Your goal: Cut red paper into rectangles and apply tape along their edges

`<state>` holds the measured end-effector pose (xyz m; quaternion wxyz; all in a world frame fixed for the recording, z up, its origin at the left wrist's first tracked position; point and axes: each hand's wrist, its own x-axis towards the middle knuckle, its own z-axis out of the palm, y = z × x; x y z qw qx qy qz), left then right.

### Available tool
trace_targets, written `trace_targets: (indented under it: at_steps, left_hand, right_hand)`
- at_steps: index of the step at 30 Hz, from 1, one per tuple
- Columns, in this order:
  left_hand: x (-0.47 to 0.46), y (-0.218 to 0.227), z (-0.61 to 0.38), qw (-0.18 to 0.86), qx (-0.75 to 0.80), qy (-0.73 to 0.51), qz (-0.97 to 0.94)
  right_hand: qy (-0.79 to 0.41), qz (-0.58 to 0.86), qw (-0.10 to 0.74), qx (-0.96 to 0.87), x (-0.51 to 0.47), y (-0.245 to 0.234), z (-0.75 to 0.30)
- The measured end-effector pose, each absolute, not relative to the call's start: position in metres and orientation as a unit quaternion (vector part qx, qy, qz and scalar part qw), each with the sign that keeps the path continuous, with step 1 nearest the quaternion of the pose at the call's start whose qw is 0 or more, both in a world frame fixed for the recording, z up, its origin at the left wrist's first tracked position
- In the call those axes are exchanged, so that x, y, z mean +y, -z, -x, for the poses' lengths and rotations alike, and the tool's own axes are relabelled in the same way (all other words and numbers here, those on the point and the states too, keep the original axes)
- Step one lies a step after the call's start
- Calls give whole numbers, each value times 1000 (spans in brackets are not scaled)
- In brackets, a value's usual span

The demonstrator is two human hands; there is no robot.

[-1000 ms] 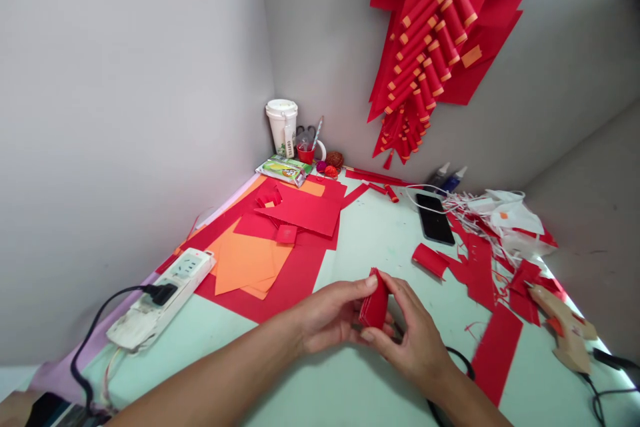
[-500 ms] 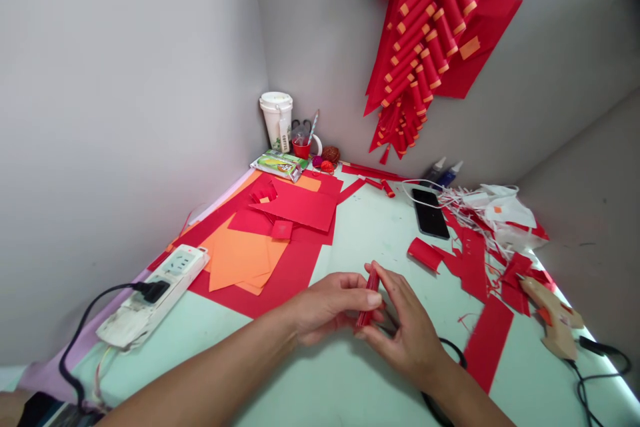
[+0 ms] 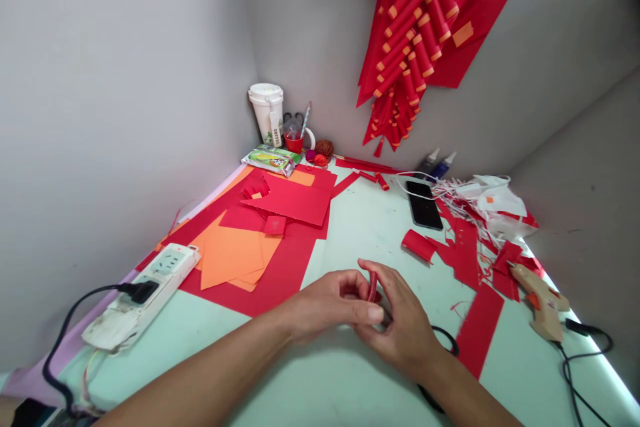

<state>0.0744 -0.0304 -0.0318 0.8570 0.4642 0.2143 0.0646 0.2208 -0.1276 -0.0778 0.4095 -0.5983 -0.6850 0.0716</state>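
The left hand (image 3: 330,300) and the right hand (image 3: 403,320) hold 1 red paper piece (image 3: 373,285) in a narrow grip, between their fingers. It is edge-on, above the pale green table (image 3: 300,380); its long axis runs nearly upright in the view, top end slightly rightward, lower end hidden behind the left hand.

The tabletop (image 3: 350,240) is pale green, the phone (image 3: 424,207) black. Nearer than the phone, the held paper (image 3: 373,286) is red. Left of the phone, sheets (image 3: 233,251) are orange and red, and the cup (image 3: 265,107) is white with green print. Above the phone, rolls (image 3: 429,37) are red with orange-banded ends.
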Motion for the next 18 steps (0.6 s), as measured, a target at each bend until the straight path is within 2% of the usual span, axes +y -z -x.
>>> trace_targets:
  at_steps: [8,14,18]
  left_hand:
    - [-29,32,-76,884,244,-69,-392]
    - [-26,30,-74,911,213,-92,-341]
    - [-26,27,-72,912,194,-77,-353]
  right_hand:
    - [-87,618,415,-662,-126,78,-221]
    - [-274,594,516,-553,-128,78,-227]
    - [-327,600,553,-476,-125,76,-228]
